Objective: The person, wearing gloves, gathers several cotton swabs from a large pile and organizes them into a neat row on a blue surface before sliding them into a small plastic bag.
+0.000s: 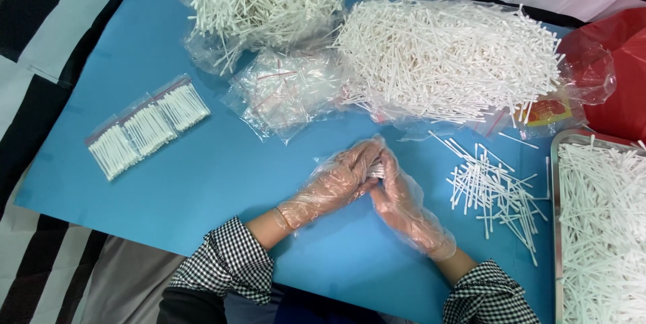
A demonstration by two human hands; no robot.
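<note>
Pressing together, left hand [336, 179] and right hand [397, 193]: both grips closed on swab bundle [377, 171].

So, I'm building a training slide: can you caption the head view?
Gloved left hand and right hand bunch cotton swabs on a blue mat.

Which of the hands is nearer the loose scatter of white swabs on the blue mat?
The right hand. It lies just left of the scattered swabs, while the left hand sits farther away on its other side, pressed against it.
</note>
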